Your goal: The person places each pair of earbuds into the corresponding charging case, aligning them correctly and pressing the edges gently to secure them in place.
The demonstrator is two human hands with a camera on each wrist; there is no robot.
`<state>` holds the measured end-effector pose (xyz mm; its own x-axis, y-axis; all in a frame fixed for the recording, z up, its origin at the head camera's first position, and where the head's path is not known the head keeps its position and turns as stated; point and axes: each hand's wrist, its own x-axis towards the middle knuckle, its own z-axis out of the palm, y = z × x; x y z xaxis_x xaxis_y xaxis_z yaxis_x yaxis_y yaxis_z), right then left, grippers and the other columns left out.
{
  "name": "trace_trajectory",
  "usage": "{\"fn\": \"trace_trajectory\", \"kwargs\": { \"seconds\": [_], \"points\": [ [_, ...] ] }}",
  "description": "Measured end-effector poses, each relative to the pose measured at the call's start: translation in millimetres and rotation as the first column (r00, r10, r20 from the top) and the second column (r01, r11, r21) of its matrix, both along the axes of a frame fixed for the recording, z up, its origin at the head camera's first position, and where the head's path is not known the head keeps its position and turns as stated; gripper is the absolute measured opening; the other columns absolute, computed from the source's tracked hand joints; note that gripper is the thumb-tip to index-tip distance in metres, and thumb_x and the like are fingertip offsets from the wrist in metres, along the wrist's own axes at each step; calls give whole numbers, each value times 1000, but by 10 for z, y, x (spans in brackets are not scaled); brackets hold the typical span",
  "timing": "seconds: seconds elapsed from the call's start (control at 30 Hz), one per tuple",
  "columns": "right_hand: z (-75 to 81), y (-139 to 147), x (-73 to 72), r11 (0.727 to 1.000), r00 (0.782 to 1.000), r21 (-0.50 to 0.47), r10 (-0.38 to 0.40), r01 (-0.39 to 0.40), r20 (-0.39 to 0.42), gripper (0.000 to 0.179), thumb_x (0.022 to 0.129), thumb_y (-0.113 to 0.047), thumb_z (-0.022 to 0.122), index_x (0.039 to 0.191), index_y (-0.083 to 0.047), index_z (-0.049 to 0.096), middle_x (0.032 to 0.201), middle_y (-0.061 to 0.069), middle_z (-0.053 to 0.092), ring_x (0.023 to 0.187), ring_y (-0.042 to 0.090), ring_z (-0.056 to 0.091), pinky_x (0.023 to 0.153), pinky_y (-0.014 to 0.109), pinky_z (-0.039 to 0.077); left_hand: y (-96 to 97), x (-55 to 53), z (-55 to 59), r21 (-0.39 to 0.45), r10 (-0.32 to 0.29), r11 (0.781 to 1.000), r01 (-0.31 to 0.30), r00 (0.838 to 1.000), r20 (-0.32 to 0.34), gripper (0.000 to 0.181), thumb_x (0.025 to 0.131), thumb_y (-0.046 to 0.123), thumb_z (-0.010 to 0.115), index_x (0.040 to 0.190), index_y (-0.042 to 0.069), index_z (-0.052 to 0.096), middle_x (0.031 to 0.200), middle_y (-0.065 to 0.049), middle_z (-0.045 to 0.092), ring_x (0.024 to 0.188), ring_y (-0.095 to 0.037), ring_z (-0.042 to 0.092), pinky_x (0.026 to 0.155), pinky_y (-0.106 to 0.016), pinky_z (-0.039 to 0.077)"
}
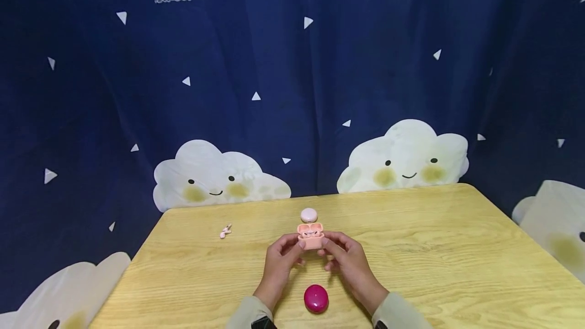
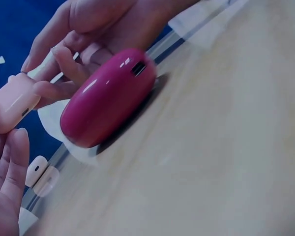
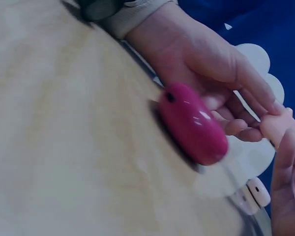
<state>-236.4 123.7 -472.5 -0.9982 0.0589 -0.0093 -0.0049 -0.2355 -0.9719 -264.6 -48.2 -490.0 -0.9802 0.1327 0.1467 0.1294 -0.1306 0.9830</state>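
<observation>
A pink earbud case [image 1: 312, 244] with its lid raised is held up between both hands, over the middle of the table. Two earbuds [image 1: 305, 235] show inside it, white with dark spots. My left hand [image 1: 279, 263] pinches the case's left end between thumb and fingers. On the other end, my right hand [image 1: 351, 262] grips it the same way, with its lower fingers curled beneath. Nearer to me, between the wrists, a glossy magenta round case [image 1: 316, 298] rests on the table; the left wrist view shows a small dark port on its side.
A pale pink round case [image 1: 309, 215] lies just beyond the held earbud case. Small pale earbuds [image 1: 224, 232] lie on the wooden table [image 1: 192, 278] toward the far left. A dark blue curtain [image 1: 292, 65] with cloud prints hangs behind the table.
</observation>
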Motion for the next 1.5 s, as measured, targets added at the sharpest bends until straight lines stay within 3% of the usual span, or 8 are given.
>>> {"fn": "trace_trajectory", "kwargs": {
  "seconds": [0.23,0.47,0.63,0.87,1.17,1.5],
  "points": [
    [-13,-8,-161,1000,1000,8,-22,22,9,35,89,-22,71,115,1,65,98,8,64,90,22,63,58,24,52,-25,-88,-1,-12,22,1000,-23,999,-36,35,92,17,66,118,-6,61,105,-11,64,84,-23,63,67,-34,57],
    [-96,15,-231,988,999,-155,5,2,43,37,90,-17,68,120,4,61,107,10,63,92,21,61,73,31,57,-2,-141,-16,-14,-2,1000,2,1000,-17,34,93,16,65,119,-5,62,110,-14,65,91,-27,64,70,-35,57],
    [-111,56,-208,982,998,-186,36,-27,46,40,91,-16,67,122,7,57,110,11,61,94,18,62,81,34,55,20,-134,-35,-24,0,1000,0,1000,-3,33,94,17,64,118,-4,63,107,-15,66,90,-27,65,70,-38,57],
    [-124,78,-180,979,996,-196,64,-51,64,42,91,-16,67,123,6,54,106,9,63,91,17,63,80,33,56,30,-88,-28,-26,-3,1000,4,1000,25,37,93,24,65,117,-4,64,101,-11,67,85,-17,64,68,-31,57],
    [-123,82,-199,981,997,-188,61,-50,54,46,92,-14,65,132,3,51,100,3,67,84,14,60,70,26,55,31,-122,-5,2,-26,1000,26,998,52,36,91,23,67,115,-4,64,104,-11,66,87,-19,64,73,-34,57],
    [-117,79,-211,979,995,-190,86,-76,43,50,93,-16,64,136,3,48,101,3,64,83,12,58,69,24,54,11,-138,6,77,-31,997,26,997,69,36,90,16,69,114,-8,60,97,-10,69,83,-15,67,79,-35,56]
  ]
}}
